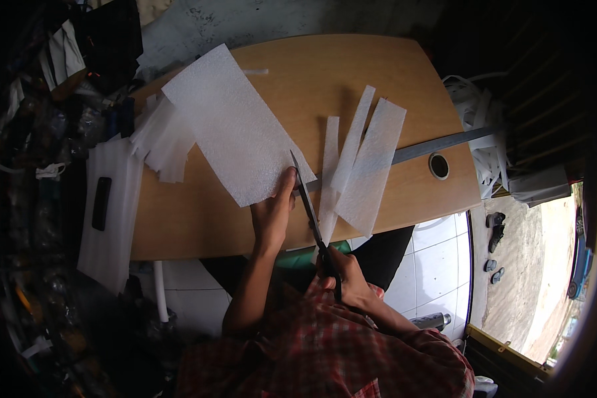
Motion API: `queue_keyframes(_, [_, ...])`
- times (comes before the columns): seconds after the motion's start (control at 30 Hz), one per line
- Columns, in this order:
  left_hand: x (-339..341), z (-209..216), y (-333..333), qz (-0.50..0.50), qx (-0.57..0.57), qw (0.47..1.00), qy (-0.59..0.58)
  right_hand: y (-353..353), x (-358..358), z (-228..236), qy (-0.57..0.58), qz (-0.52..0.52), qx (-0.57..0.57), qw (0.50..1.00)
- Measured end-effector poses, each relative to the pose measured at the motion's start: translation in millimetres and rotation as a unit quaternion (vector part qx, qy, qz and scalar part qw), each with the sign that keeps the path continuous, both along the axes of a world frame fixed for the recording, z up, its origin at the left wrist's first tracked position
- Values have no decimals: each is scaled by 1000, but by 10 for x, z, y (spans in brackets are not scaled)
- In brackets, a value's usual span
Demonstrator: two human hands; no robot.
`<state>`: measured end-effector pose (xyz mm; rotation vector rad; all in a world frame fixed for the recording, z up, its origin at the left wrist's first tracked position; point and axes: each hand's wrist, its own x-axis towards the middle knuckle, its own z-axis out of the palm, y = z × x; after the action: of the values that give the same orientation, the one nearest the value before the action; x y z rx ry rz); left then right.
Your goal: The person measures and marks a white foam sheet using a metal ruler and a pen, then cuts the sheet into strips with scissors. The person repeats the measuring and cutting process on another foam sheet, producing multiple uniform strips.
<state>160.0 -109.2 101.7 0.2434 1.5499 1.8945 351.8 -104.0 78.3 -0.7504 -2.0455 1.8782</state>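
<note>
My left hand [274, 211] pinches the near right corner of a large white foam sheet [229, 129], which stretches away up and to the left over the table. In my right hand [347, 275] is a pair of scissors [314, 215] with dark handles and long blades. The blades point away from me, and their tip lies at the sheet's right edge, close beside my left thumb. Just right of the scissors are several cut foam strips [377, 166], some narrow and one wider, partly overlapping a long metal ruler [444, 144].
The wooden table [285, 232] has a round cable hole [438, 166] at its right. At the left, more foam pieces [169, 146] are piled beside a foam stack [116, 205] with a black phone [101, 203] on it. White strips [477, 109] hang past the right edge.
</note>
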Motion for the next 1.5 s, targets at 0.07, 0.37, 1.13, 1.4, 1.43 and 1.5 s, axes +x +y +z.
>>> queue_keyframes(0.07, [-30, 1, -4, -35, -7, 999, 21, -4, 6, -2, 11, -16, 4, 1000])
queue_keyframes(0.37, [-159, 36, -54, -59, -38, 997, 15, 39, 74, -26, -2, -15, 21, 1000])
queue_keyframes(1.13, [19, -21, 71, -18, 26, 999, 15, -1, 96, -49, -21, -30, 41, 998])
queue_keyframes(1.4, [30, -13, -5, -65, 23, 997, -44, -7, 58, -54, 30, -65, 30, 997])
queue_keyframes(1.43, [34, -15, -14, -67, 16, 996, -55, -3, 52, -56, 35, -72, 36, 996])
queue_keyframes(1.5, [28, -20, -30, -70, 3, 994, -78, -8, 50, -57, 29, -74, 37, 996])
